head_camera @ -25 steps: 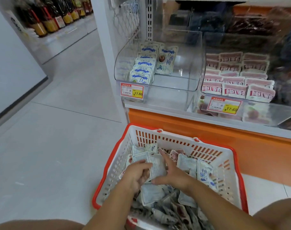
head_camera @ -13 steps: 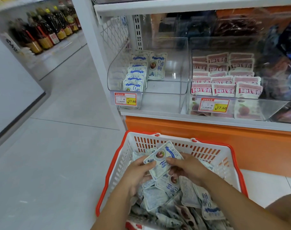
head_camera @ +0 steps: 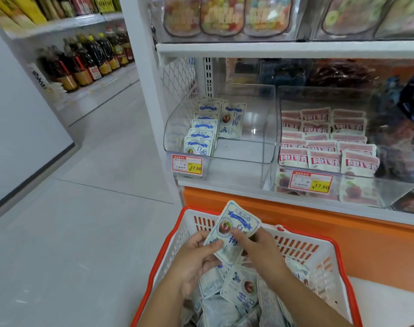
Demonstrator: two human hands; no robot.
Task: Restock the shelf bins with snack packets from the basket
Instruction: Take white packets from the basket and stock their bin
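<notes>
Both grips pinch one snack packet (head_camera: 234, 228), held tilted above the far left corner of the basket (head_camera: 324, 244). The left grip (head_camera: 194, 261) has its thumb pressed on the packet's lower left edge with the fingers behind. The right grip (head_camera: 262, 251) has its thumb laid across the front beside the printed fruit. The packet is a flat, glossy white pouch with a wavy cut border, blue lettering and a round red fruit picture.

The basket is white slotted plastic with a thick orange-red rim. It sits just in front of the shelf's orange base panel (head_camera: 295, 215), though what it rests on lies out of frame. Inside, loose packets (head_camera: 242, 287) of the same kind lie in a crumpled, overlapping heap.

On the shelf above, the left bin (head_camera: 267, 128) is clear hard plastic with rounded corners and a low front lip bearing a price tag (head_camera: 187, 163). A row of blue-and-white packets (head_camera: 202, 135) stands along its left wall, with one more upright beside the row's back end. The right part of the bin floor is bare and open from the front. Touching it on the right, a second clear bin (head_camera: 390, 192) holds pink-banded packets (head_camera: 324, 159) in tight overlapping rows. To the left, smooth pale floor (head_camera: 83, 208) runs open towards a far shelf of dark bottles (head_camera: 88, 60).
</notes>
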